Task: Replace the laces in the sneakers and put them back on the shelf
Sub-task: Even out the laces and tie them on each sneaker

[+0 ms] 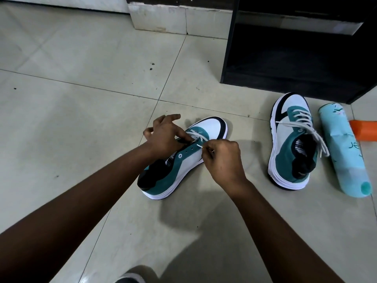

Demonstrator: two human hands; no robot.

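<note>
— Right hand [223,160]: state?
— Pinching the white lace end [201,146] beside the near teal-and-white sneaker [183,160] on the tiled floor [81,99].
— Left hand [166,132]?
— Fingers curled on the laces at the tongue; fingertips hidden.
— Second sneaker [289,144]?
— Laced, before the black shelf [295,48], beside a pale blue bottle [344,150]. Orange object [363,130] cut off.

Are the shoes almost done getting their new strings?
About halfway. The right sneaker looks fully laced, ends loose. The left sneaker has lace only near the toe; several eyelets are empty. The right hand pinches the lace while the left hand holds the shoe. Both remain off the shelf.
</note>
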